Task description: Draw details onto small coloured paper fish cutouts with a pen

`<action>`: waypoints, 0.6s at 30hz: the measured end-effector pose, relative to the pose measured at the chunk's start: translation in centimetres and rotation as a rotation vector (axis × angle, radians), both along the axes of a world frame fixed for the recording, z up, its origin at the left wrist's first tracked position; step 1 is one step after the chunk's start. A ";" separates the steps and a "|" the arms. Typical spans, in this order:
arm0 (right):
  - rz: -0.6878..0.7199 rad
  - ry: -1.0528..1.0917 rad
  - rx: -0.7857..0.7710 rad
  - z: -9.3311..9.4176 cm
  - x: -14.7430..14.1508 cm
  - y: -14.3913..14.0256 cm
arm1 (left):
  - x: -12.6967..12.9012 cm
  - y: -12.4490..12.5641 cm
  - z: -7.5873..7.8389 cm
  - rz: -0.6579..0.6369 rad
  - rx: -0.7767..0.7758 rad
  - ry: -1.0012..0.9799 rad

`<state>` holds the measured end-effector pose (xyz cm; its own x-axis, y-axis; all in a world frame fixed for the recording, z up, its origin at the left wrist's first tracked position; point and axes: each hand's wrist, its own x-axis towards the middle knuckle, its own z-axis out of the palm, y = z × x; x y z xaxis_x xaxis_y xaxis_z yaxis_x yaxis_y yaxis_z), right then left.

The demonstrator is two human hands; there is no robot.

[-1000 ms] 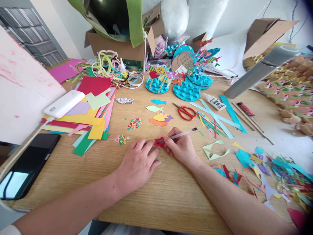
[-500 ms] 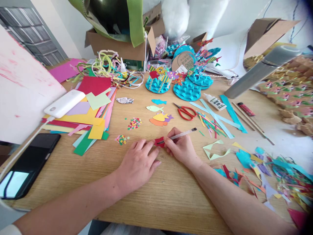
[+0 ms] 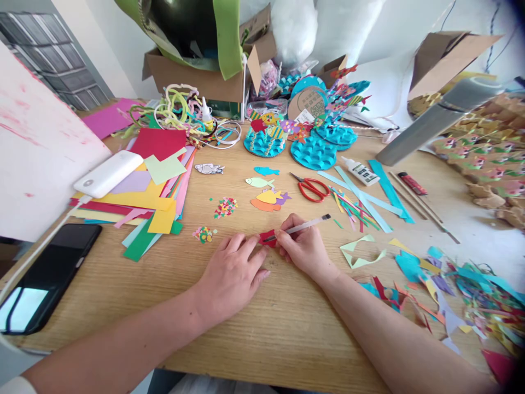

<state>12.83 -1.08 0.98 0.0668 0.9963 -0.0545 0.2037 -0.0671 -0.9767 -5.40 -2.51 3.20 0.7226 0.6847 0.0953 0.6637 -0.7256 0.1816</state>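
Observation:
My right hand (image 3: 302, 247) is closed around a pen (image 3: 308, 223), whose tip rests on a small piece of red paper (image 3: 267, 237) on the table. Flat on the table beside it lies my left hand (image 3: 233, 273), fingers spread, the fingertips at the paper's left edge. Beyond the hands are cut-out paper fish: a blue fish (image 3: 266, 171), a pale green fish (image 3: 260, 181), and a yellow fish (image 3: 267, 196) overlapping orange and purple ones. Two small heaps of paper bits (image 3: 225, 207) lie left of the fish.
Red-handled scissors (image 3: 313, 189), a glue bottle (image 3: 361, 171) and paper strips (image 3: 365, 200) lie right of the fish. Paper scraps (image 3: 443, 295) cover the right side. On the left are stacked coloured paper (image 3: 159, 142), a white power bank (image 3: 108, 174) and a phone (image 3: 49, 279).

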 end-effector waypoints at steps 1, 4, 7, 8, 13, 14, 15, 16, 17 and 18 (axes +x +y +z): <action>-0.006 0.010 -0.006 0.0 0.0 0.0 | 0.0 0.0 0.0 0.000 0.000 0.000; -0.014 0.015 -0.009 0.0 0.0 0.0 | 0.0 0.0 0.0 -0.001 -0.004 -0.003; -0.001 -0.007 0.002 0.0 0.0 0.0 | 0.0 0.0 0.0 -0.003 -0.004 -0.003; 0.005 -0.009 0.004 0.0 0.0 0.0 | 0.0 0.1 0.0 -0.003 -0.002 -0.003; -0.009 0.007 -0.006 0.0 0.1 0.0 | 0.1 0.1 0.0 0.001 -0.005 -0.002; -0.012 0.003 -0.004 -0.1 0.1 0.0 | 0.1 0.1 0.0 0.000 -0.007 -0.002; -0.010 -0.003 0.000 -0.1 0.1 0.0 | 0.1 0.1 0.0 -0.001 -0.009 -0.004; -0.005 -0.010 0.005 -0.1 0.1 0.0 | 0.1 0.0 0.0 -0.001 -0.011 -0.004; 0.002 -0.015 0.010 0.0 0.1 0.0 | 0.1 0.0 0.0 -0.002 -0.014 -0.004; 0.009 -0.016 0.013 0.0 0.1 -0.1 | 0.1 0.1 0.0 -0.002 -0.015 -0.003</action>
